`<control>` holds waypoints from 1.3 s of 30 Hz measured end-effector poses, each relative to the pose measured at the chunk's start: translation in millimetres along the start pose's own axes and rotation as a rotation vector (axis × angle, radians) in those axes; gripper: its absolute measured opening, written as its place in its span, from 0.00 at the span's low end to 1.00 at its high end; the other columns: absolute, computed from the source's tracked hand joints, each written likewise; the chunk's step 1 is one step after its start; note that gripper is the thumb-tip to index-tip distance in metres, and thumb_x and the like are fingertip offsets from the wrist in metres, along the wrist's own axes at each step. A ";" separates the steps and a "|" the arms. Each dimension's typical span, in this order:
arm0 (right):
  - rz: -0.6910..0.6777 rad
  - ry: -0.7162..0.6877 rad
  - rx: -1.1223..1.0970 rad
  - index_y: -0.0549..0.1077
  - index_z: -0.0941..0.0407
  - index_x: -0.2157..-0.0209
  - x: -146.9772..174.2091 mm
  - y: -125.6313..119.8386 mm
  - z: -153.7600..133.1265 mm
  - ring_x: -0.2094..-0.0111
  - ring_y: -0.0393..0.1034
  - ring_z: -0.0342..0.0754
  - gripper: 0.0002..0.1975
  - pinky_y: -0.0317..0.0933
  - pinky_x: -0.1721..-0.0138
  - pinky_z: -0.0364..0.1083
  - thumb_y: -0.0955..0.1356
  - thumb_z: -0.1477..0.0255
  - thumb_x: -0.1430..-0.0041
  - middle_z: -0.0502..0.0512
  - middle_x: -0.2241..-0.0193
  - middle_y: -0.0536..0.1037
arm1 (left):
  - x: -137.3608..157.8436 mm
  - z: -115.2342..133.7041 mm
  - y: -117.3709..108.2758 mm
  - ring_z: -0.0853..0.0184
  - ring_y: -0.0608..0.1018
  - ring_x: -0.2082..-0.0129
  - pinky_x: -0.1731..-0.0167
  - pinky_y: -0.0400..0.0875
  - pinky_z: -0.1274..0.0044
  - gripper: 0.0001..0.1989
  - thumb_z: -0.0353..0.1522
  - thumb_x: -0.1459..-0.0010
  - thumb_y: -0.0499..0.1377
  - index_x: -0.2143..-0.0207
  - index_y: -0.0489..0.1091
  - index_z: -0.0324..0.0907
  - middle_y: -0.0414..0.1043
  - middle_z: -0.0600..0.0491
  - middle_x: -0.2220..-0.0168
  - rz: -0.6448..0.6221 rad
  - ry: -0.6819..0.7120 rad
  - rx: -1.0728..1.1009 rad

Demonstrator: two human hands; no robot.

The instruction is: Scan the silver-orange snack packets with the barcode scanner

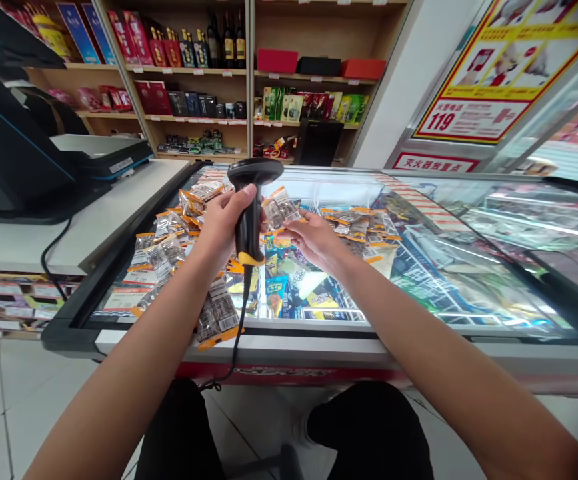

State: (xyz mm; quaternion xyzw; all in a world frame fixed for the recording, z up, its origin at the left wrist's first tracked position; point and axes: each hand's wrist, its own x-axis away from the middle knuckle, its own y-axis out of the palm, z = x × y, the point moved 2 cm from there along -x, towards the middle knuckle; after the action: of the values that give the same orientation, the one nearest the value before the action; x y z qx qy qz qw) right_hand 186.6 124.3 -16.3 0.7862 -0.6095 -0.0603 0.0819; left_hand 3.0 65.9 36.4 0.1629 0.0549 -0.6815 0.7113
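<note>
My left hand [226, 217] is wrapped round the grip of a black and yellow barcode scanner [249, 230], its head up and its cord hanging down over the freezer's front edge. Just right of the scanner, my right hand [311, 237] pinches a small snack packet [279, 208] with orange ends and a clear middle. Many similar packets [166, 253] lie heaped on the glass to the left, under and beside my left forearm. Another pile of packets [361, 223] lies to the right of my right hand. One packet strip [219, 313] reaches the front rim.
Below the glass lid of the chest freezer [309, 337] are colourful ice cream packs [293, 287]. A counter [113, 207] with a dark checkout machine [9, 147] stands at the left. Shelves [193, 120] of bottles and boxes line the back.
</note>
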 end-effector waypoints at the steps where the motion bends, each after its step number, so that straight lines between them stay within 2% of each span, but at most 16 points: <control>1: 0.041 -0.028 -0.013 0.66 0.52 0.53 -3.9 -4.0 1.4 0.61 0.80 0.52 0.27 0.64 0.64 0.46 0.79 0.70 0.51 0.51 0.67 0.82 | 0.8 -0.7 0.6 0.67 0.80 0.78 0.77 0.75 0.78 0.26 0.57 0.44 0.66 0.68 0.72 0.42 0.78 0.51 0.74 -0.034 -0.014 -0.006; 7: 0.138 -0.196 0.003 0.65 0.50 0.54 -21.6 -24.2 9.6 0.57 0.82 0.54 0.26 0.68 0.66 0.45 0.77 0.70 0.51 0.50 0.65 0.81 | 5.4 -6.4 6.0 0.66 0.80 0.79 0.78 0.75 0.77 0.26 0.55 0.45 0.66 0.70 0.73 0.40 0.81 0.47 0.72 -0.262 -0.123 -0.039; 12: 0.186 -0.216 0.037 0.65 0.50 0.55 -26.7 -30.7 11.5 0.59 0.81 0.53 0.25 0.65 0.72 0.43 0.76 0.72 0.53 0.51 0.65 0.81 | 9.1 -9.2 8.8 0.66 0.80 0.79 0.80 0.74 0.78 0.25 0.53 0.45 0.67 0.68 0.75 0.38 0.81 0.47 0.72 -0.361 -0.189 -0.062; 17: 0.211 -0.217 0.059 0.64 0.51 0.55 -30.7 -30.1 12.3 0.62 0.81 0.51 0.25 0.67 0.68 0.43 0.75 0.74 0.54 0.50 0.66 0.81 | 9.7 -8.3 8.9 0.67 0.80 0.79 0.80 0.74 0.78 0.26 0.54 0.45 0.67 0.67 0.74 0.38 0.81 0.48 0.72 -0.358 -0.204 -0.075; 20: 0.317 -0.189 0.130 0.63 0.51 0.55 -32.3 -36.6 4.7 0.65 0.81 0.50 0.23 0.69 0.66 0.45 0.74 0.73 0.49 0.49 0.66 0.80 | 9.3 -3.0 7.0 0.68 0.79 0.79 0.79 0.74 0.77 0.26 0.55 0.45 0.66 0.68 0.73 0.40 0.81 0.48 0.71 -0.290 -0.143 -0.056; 23: 0.468 -0.218 0.355 0.63 0.51 0.55 -29.2 -54.1 -11.5 0.66 0.78 0.50 0.16 0.69 0.65 0.47 0.71 0.73 0.42 0.52 0.65 0.77 | 8.3 5.1 2.5 0.70 0.77 0.77 0.76 0.74 0.78 0.23 0.52 0.40 0.64 0.67 0.74 0.41 0.79 0.51 0.72 -0.174 -0.076 0.065; 25: 0.546 -0.292 0.628 0.66 0.53 0.54 -22.2 -64.9 -23.9 0.60 0.77 0.53 0.16 0.69 0.60 0.49 0.72 0.75 0.41 0.56 0.62 0.76 | 6.1 8.6 -1.0 0.72 0.75 0.76 0.74 0.73 0.78 0.20 0.49 0.35 0.60 0.64 0.74 0.41 0.76 0.52 0.72 -0.106 -0.061 0.159; 27: 0.570 -0.324 0.905 0.68 0.56 0.51 -12.0 -67.1 -32.2 0.51 0.75 0.59 0.21 0.68 0.54 0.53 0.74 0.78 0.44 0.65 0.54 0.74 | 1.8 9.1 -4.3 0.73 0.74 0.75 0.73 0.73 0.79 0.21 0.48 0.31 0.57 0.65 0.74 0.40 0.74 0.52 0.73 -0.064 -0.035 0.214; 29: 0.577 -0.392 1.107 0.69 0.60 0.46 0.5 -56.3 -35.9 0.45 0.72 0.62 0.25 0.64 0.48 0.56 0.76 0.79 0.44 0.77 0.42 0.67 | -3.5 6.6 -6.9 0.73 0.74 0.74 0.72 0.73 0.79 0.21 0.48 0.29 0.54 0.64 0.72 0.41 0.73 0.53 0.73 -0.041 0.009 0.211; 31: 0.461 -0.538 1.145 0.71 0.61 0.45 12.9 -31.1 -33.7 0.46 0.72 0.58 0.20 0.63 0.46 0.55 0.73 0.77 0.38 0.74 0.41 0.67 | -7.6 3.3 -7.8 0.72 0.75 0.74 0.73 0.72 0.79 0.21 0.47 0.30 0.55 0.65 0.71 0.39 0.74 0.52 0.73 -0.045 0.033 0.203; 32: 0.317 -0.571 1.113 0.74 0.59 0.50 18.1 -14.8 -29.1 0.49 0.73 0.56 0.13 0.64 0.47 0.55 0.72 0.75 0.35 0.69 0.47 0.73 | -8.8 2.7 -7.6 0.72 0.76 0.75 0.74 0.71 0.79 0.21 0.47 0.30 0.55 0.64 0.71 0.37 0.74 0.53 0.73 -0.046 0.052 0.207; 34: -0.082 -0.493 0.980 0.76 0.57 0.59 26.7 19.7 -13.3 0.56 0.75 0.55 0.06 0.67 0.52 0.54 0.72 0.69 0.33 0.60 0.59 0.78 | -9.4 3.6 -6.4 0.74 0.75 0.78 0.76 0.70 0.81 0.25 0.48 0.28 0.52 0.65 0.71 0.35 0.73 0.53 0.75 -0.014 0.037 0.185; 35: -0.256 -0.437 0.914 0.77 0.56 0.61 30.9 35.5 -4.1 0.58 0.75 0.55 0.07 0.68 0.54 0.53 0.73 0.67 0.34 0.58 0.63 0.78 | -8.9 5.3 -5.2 0.74 0.75 0.77 0.75 0.70 0.81 0.25 0.46 0.27 0.50 0.64 0.71 0.34 0.73 0.54 0.75 -0.004 0.011 0.158; 36: -0.368 -0.394 0.851 0.77 0.55 0.63 34.8 48.6 4.5 0.58 0.74 0.55 0.09 0.68 0.55 0.52 0.76 0.65 0.37 0.56 0.66 0.78 | -8.2 8.4 -4.0 0.75 0.75 0.78 0.74 0.70 0.82 0.26 0.47 0.26 0.49 0.64 0.72 0.33 0.73 0.54 0.76 0.006 0.010 0.148; 37: -0.436 -0.361 0.795 0.78 0.55 0.64 38.3 59.0 12.2 0.58 0.74 0.56 0.11 0.68 0.56 0.52 0.78 0.65 0.41 0.55 0.67 0.77 | -7.3 11.5 -2.6 0.76 0.75 0.78 0.74 0.69 0.83 0.28 0.46 0.25 0.46 0.64 0.72 0.32 0.73 0.55 0.76 0.013 -0.010 0.130; 39: -0.458 -0.325 0.699 0.78 0.54 0.65 43.6 72.0 23.9 0.55 0.72 0.58 0.14 0.67 0.54 0.52 0.82 0.65 0.48 0.55 0.66 0.76 | -5.6 17.5 -0.5 0.75 0.81 0.73 0.70 0.68 0.84 0.31 0.42 0.23 0.37 0.59 0.73 0.28 0.72 0.56 0.76 0.043 -0.056 0.100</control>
State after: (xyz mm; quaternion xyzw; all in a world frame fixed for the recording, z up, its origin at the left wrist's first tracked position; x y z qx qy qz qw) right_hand 124.5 63.3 -24.9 0.8616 -0.4084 0.0102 -0.3011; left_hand -0.4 65.8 54.5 0.1803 -0.0026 -0.6723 0.7179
